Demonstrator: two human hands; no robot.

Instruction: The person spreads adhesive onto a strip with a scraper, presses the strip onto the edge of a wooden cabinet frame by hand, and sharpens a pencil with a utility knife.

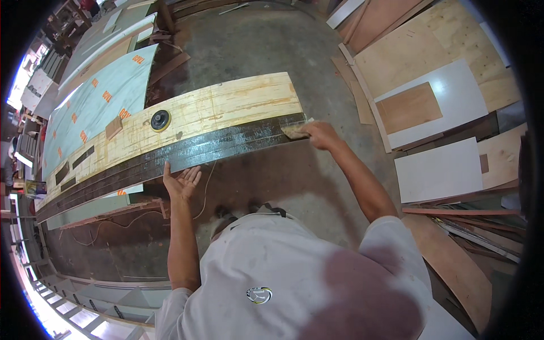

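A long dark brown strip with a wet, glossy face lies along the near edge of a pale yellow wooden board. At the strip's right end, my right hand is closed around a flat tan spreader. The spreader's broad edge rests on the wet face; its exact make is hard to see. My left hand is palm up by the strip's near edge, its fingers spread. The left thumb touches or nearly touches that edge. Nothing lies in this palm.
A round black-and-yellow disc and a small brown block sit on the board. Pale green printed sheets are stacked at the left. Wood and white panels stand at the right. A thin cord hangs below the board.
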